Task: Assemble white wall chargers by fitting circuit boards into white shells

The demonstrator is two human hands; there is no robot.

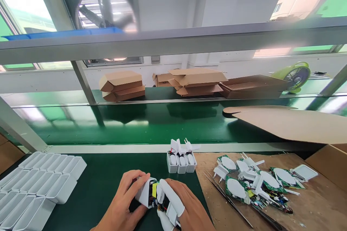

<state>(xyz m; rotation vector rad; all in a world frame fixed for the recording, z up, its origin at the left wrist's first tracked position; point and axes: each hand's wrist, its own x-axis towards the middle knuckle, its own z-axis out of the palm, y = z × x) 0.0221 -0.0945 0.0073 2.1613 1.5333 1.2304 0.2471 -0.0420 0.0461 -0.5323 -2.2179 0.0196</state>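
Near the front edge of the green-matted counter (103,184), about at its middle, both hands are working on one piece. The left hand (123,202) is curling its bare fingers around a white plastic charger housing (145,192), thumb on top, gripping it just above the mat. The right hand (187,207), with white rubber cots on its fingertips (165,192), is closing its fingers on a small circuit board with a yellow part (156,195), which is sitting partly inside the open end of the housing. The two hands are touching around it.

Toward the counter's far edge, three white housings with plug pins (181,162) are standing side by side, touching each other. Along the left edge, rows of empty white plastic shells (38,184) are lying packed together. On the right side, a brown fibreboard sheet (320,209) is carrying a loose pile of green circuit boards and white plug covers (255,182), and long dark tweezers (230,202) are lying near the sheet's left edge.

Beyond the far edge, a glossy green conveyor belt (151,122) is running across, with flat brown cardboard cartons (121,86) stacked behind it and a lime-green desk fan (294,75) at the far right.
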